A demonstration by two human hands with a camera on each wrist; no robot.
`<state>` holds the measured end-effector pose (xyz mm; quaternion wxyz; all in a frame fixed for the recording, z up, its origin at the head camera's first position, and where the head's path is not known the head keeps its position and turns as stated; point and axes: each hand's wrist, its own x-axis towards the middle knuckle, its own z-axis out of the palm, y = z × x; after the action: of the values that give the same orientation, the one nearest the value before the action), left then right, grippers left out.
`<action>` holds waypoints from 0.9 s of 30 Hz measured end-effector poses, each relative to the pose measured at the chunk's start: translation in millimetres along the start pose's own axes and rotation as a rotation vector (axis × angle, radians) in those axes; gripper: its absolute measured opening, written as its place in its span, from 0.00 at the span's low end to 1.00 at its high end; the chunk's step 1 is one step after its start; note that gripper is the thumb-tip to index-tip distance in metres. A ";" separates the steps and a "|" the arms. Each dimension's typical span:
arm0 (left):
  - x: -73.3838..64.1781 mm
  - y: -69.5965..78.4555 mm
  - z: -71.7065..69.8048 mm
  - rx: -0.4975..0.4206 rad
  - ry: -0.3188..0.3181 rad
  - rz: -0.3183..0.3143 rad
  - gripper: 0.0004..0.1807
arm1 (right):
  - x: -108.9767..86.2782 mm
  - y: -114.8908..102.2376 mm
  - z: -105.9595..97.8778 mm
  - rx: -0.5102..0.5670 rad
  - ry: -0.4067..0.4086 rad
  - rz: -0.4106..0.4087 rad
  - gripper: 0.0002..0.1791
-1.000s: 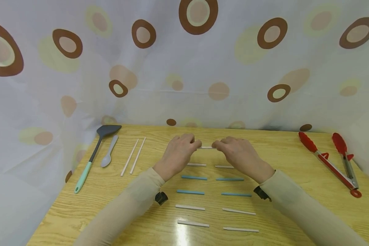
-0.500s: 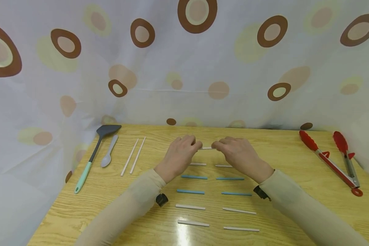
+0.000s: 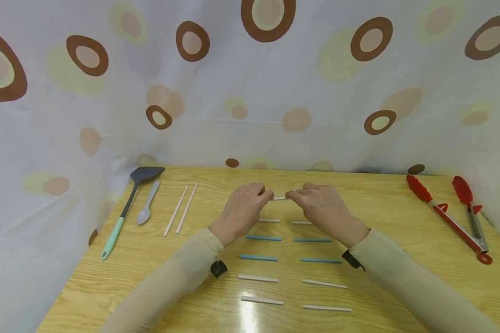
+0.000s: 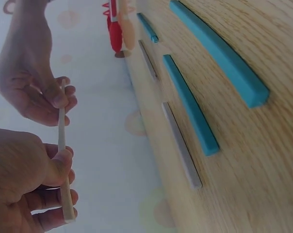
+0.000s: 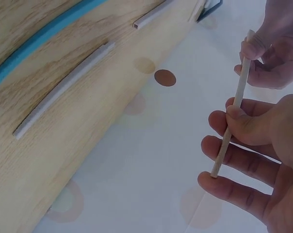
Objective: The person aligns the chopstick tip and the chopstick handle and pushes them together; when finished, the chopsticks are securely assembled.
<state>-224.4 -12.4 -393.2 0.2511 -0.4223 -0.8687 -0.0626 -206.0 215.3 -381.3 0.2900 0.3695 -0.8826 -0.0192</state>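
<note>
A white curtain (image 3: 233,78) printed with brown rings and pale peach and yellow spots hangs at twelve o'clock, behind a pale wood-grain bench (image 3: 379,208). In front of it a slim white stick is held lengthwise between the person's two hands, raised off the bench. The left hand (image 3: 242,210) pinches the stick's (image 3: 279,198) left part between thumb and fingers; the right hand (image 3: 327,210) pinches its right part the same way, and a short stretch shows between them.

Around that stick, at six o'clock, lie five rows of short square-edged sticks, two per row with a gap between. The farthest row is white (image 3: 269,220), its outer ends screened by the hands in the head view; next come two blue rows (image 3: 258,257), then two more white ones (image 3: 262,300) toward the bench's near side.

At nine o'clock, well apart, two longer white sticks (image 3: 186,208) lie side by side. Farther out the same way are a pale lavender-grey spoon (image 3: 143,216) and a spatula with a dark grey head and mint-green handle (image 3: 115,236). At three o'clock, red-tipped metal tongs (image 3: 454,226) lie spread wide. Beige sleeves (image 3: 179,273) reach in from five and seven o'clock, flanking the lower rows.
</note>
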 end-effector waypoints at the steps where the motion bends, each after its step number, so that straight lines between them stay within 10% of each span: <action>1: -0.2 0.0 -0.2 0.000 -0.001 0.003 0.16 | 0.3 -0.4 -0.6 -0.002 -0.005 -0.001 0.22; 13: -2.1 0.2 2.7 0.008 -0.011 0.009 0.16 | -0.5 -2.1 -0.3 -0.025 -0.060 -0.033 0.22; 27: 5.7 6.2 -14.3 -0.027 -0.237 -0.055 0.05 | -1.5 -3.6 0.9 -0.017 -0.003 -0.122 0.18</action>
<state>-217.1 -9.1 -378.7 0.1392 -0.4062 -0.9026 -0.0309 -203.3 213.6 -383.7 0.2902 0.4200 -0.8587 -0.0451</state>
